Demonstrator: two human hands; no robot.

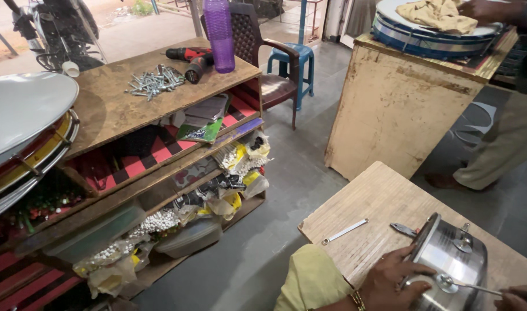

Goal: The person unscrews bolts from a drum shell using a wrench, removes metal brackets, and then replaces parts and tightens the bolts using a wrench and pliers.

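- A shiny steel drum shell (452, 266) is steadied on its side near the front right corner of the wooden worktop (378, 198) by the left hand (397, 281), fingers spread against its rim.
- A thin tool (473, 285) is gripped in the right hand (519, 298) and set on a lug.
- Judged as mid-fitting: some hardware is mounted; how much is left cannot be told.
- A flat wrench (345, 231) lies near the worktop's left edge; bare board is left behind it.

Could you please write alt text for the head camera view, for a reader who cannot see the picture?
A person's left hand steadies a shiny metal drum shell on a wooden table, while the right hand holds a thin tool against a fitting on it. A small wrench lies nearby; shelves with a pile of bolts stand to the left.
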